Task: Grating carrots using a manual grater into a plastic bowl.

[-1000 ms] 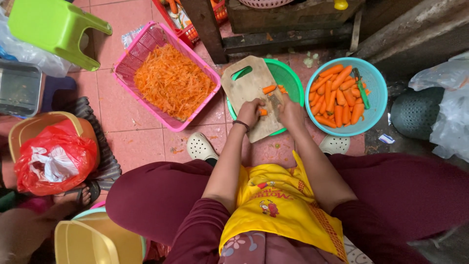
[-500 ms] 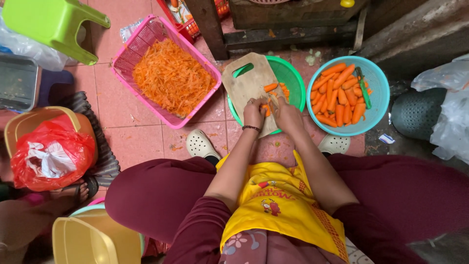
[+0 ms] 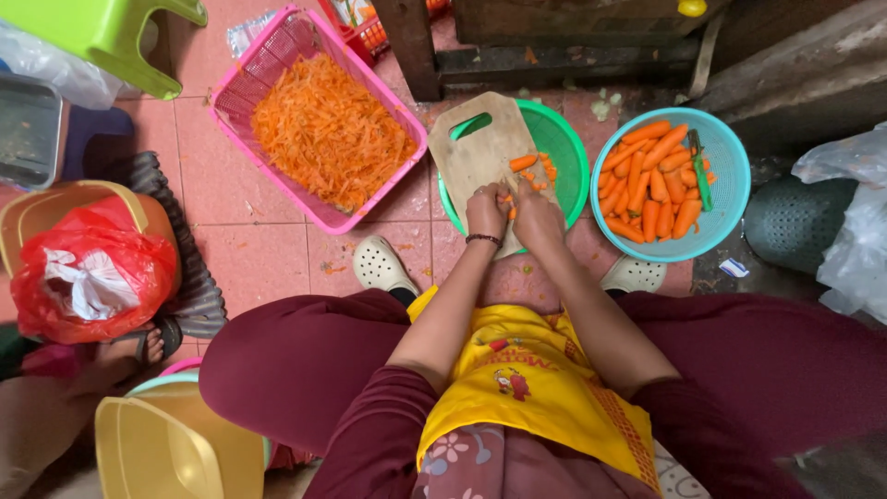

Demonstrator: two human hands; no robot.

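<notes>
Head view, looking straight down: both hands meet on the wooden cutting board (image 3: 480, 152), which lies over a green basin (image 3: 565, 148). Left hand (image 3: 487, 209) pinches a carrot piece (image 3: 508, 199); right hand (image 3: 536, 217) is clenched beside it, its contents hidden. Cut carrot chunks (image 3: 531, 166) lie just ahead. Pink basket (image 3: 236, 102) of shreds sits left, blue bowl (image 3: 730, 162) of peeled carrots right.

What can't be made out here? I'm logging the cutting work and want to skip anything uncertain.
Head view:
- Any tool in the right hand: the hand covers it.
- What the left hand pins on the cutting board: only a bit of orange shows between the hands.
- Contents of the red bag: crumpled plastic hides them.
- Red basket: cut off by the top edge.
</notes>
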